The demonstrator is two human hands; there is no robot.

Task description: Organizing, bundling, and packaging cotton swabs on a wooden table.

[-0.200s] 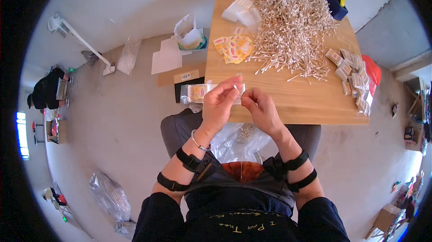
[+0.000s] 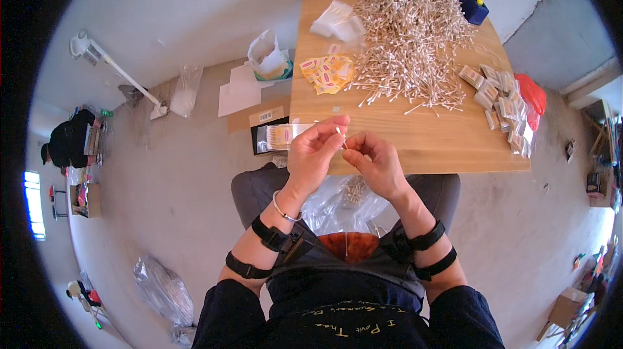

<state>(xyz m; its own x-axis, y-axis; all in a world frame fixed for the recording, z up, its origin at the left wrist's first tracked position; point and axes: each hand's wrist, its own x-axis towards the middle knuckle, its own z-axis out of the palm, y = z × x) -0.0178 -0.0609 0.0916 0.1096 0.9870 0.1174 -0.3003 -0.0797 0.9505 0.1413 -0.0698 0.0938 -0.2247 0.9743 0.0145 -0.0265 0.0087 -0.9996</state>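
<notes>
A cotton swab (image 2: pixel 344 144) is pinched between my two hands above the near edge of the wooden table (image 2: pixel 428 141). My left hand (image 2: pixel 310 157) grips it between thumb and fingers near its white tip. My right hand (image 2: pixel 379 164) holds its lower part, fingers curled. Beside my left hand, a clear pack of cotton swabs (image 2: pixel 279 136) with a yellow label sticks out past the table's left edge, partly hidden by the hand. Beyond my hands lies a big heap of loose cotton swabs (image 2: pixel 412 37).
Yellow-and-white labels (image 2: pixel 328 72) and clear bags (image 2: pixel 339 21) lie left of the heap. Filled packs (image 2: pixel 500 99) are piled at the right edge by a red bag (image 2: pixel 531 93). A tape dispenser (image 2: pixel 470 2) stands far right. A plastic bag (image 2: pixel 337 203) with swabs rests at my lap.
The view has shifted a little, so the table sits slightly farther left. Both hands keep their pinch on the cotton swab with hardly any movement.
</notes>
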